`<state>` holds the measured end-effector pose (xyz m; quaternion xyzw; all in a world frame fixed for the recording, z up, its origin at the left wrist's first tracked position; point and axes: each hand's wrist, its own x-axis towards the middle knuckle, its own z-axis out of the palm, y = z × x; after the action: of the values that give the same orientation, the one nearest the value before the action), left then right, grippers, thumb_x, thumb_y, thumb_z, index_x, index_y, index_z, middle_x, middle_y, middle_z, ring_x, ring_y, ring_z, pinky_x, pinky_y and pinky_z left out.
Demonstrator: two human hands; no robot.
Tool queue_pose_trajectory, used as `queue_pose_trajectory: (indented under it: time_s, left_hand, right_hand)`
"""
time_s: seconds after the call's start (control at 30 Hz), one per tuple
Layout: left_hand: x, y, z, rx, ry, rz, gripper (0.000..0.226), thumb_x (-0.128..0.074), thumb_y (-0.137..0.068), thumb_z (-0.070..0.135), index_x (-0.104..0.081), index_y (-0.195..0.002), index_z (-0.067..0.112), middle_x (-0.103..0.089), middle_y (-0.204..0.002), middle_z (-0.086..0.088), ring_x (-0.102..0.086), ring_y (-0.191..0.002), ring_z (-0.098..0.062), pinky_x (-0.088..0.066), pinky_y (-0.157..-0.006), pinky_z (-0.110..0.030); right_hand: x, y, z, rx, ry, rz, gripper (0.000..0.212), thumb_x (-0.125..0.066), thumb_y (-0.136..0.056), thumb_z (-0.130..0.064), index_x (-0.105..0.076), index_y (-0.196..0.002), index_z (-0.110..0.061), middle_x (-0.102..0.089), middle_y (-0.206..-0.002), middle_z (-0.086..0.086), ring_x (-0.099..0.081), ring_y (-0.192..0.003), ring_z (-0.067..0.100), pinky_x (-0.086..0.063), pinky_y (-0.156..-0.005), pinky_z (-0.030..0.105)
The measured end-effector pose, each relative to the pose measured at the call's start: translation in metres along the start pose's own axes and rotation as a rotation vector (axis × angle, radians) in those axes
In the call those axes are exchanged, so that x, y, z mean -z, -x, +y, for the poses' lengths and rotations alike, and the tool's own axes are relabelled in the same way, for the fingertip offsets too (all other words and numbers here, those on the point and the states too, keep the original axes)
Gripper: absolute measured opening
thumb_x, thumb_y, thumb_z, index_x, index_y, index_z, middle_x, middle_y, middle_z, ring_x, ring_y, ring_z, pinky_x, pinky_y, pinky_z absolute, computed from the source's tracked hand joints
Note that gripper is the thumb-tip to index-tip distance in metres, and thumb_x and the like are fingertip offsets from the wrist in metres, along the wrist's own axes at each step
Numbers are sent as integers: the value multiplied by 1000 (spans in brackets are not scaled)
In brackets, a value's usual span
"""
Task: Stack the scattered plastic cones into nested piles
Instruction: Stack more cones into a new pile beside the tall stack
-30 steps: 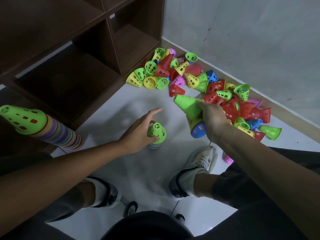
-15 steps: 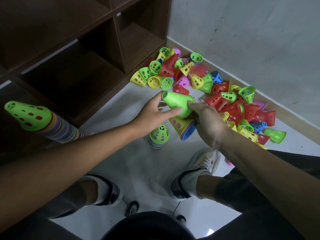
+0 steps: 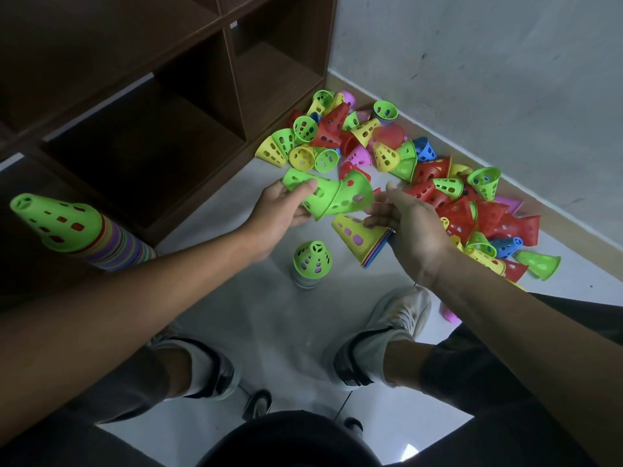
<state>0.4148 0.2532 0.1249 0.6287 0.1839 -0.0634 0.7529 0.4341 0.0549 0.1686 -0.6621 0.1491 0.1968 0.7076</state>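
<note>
My left hand (image 3: pixel 281 210) grips nested green cones (image 3: pixel 328 193), held sideways above the floor. My right hand (image 3: pixel 409 227) holds a small nested stack topped by a yellow cone (image 3: pixel 354 235), its fingers spread beside the green ones. Below them a short upright pile with a green cone on top (image 3: pixel 310 262) stands on the floor. A heap of scattered cones (image 3: pixel 421 173) in red, green, yellow, blue and pink lies along the wall. A tall nested pile with a green top (image 3: pixel 64 227) leans at the left.
A dark wooden shelf unit (image 3: pixel 188 106) with open compartments stands at the back left. A grey wall (image 3: pixel 488 79) bounds the right. My two shoes (image 3: pixel 394 325) rest on the pale floor (image 3: pixel 279 325). A pink cone (image 3: pixel 450 315) lies by my right knee.
My right hand lifted a stack from the heap. My left hand left the short floor pile and took the green cones off that stack; both hands rose and the green cones have come apart from the yellow one.
</note>
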Motion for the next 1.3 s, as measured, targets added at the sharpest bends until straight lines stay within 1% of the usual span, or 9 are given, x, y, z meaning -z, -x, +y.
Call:
queue_pose_trajectory:
  time_s: [0.2, 0.43, 0.57, 0.7, 0.8, 0.97, 1.13, 1.23, 1.3]
  left_hand:
    - [-5, 3, -3, 117, 127, -85, 33, -54, -103, 26, -60, -126, 4, -69, -115, -16, -67, -109, -30, -56, -97, -42]
    - [-11, 8, -1, 166, 148, -99, 39, -55, -102, 29, -58, -131, 2, -65, -128, -24, -65, -118, -35, -57, -94, -41]
    - [-21, 17, -1, 188, 141, -196, 22, -57, -101, 28, -64, -114, 10, -68, -113, -17, -68, -99, -26, -58, -91, -38]
    - [-30, 23, -4, 207, 142, -226, 17, -55, -102, 28, -62, -106, 13, -66, -106, -12, -67, -93, -26, -56, -93, -40]
    - [-34, 26, -1, 218, 167, -241, 18, -53, -103, 28, -61, -109, 13, -65, -108, -14, -66, -96, -27, -54, -100, -44]
    - [-39, 31, 1, 225, 207, -287, 16, -53, -103, 25, -61, -113, 15, -67, -114, -17, -68, -100, -30, -56, -95, -40]
    - [-41, 31, -6, 200, 204, -377, 64, -76, -82, 26, -52, -138, 6, -69, -120, -15, -67, -107, -36, -56, -95, -45]
    - [-41, 30, -10, 165, 182, -378, 66, -81, -76, 15, -54, -134, 0, -70, -119, -14, -68, -107, -29, -55, -97, -47]
    - [-39, 30, -10, 120, 116, -344, 59, -83, -77, 12, -57, -130, 4, -74, -115, -8, -70, -105, -21, -58, -89, -39]
  right_hand:
    - [-4, 5, 3, 70, 118, -124, 19, -54, -100, -4, -63, -111, 10, -64, -84, 13, -58, -72, 23, -52, -79, 33]
    - [0, 5, -6, 103, -75, -91, 28, -45, -107, -19, -60, -92, 0, -62, -74, 10, -57, -66, 21, -52, -70, 30]
    - [-2, 7, -14, 64, -137, -92, 33, -43, -107, -33, -58, -88, -11, -59, -78, 7, -57, -68, 19, -50, -74, 30]
    - [-4, 12, -22, 32, -181, -91, 30, -41, -106, -41, -54, -96, -16, -55, -78, 0, -51, -72, 17, -41, -81, 38]
    - [-4, 15, -27, 38, -227, -93, 28, -42, -105, -43, -55, -98, -20, -51, -84, -2, -51, -81, 18, -42, -87, 42]
    - [-11, 20, -26, 32, -234, -78, 32, -45, -104, -46, -53, -107, -16, -55, -93, 0, -51, -94, 20, -44, -89, 40]
    - [-19, 24, -27, 36, -302, -107, 44, -38, -104, -53, -52, -126, -17, -56, -100, 3, -49, -100, 22, -47, -88, 37]
    - [-16, 23, -26, 28, -300, -148, 53, -36, -103, -57, -53, -131, -15, -59, -107, 7, -51, -105, 25, -46, -93, 40]
    - [-13, 20, -24, 22, -204, -155, 59, -32, -103, -60, -54, -136, -15, -62, -118, 9, -57, -115, 25, -46, -102, 45]
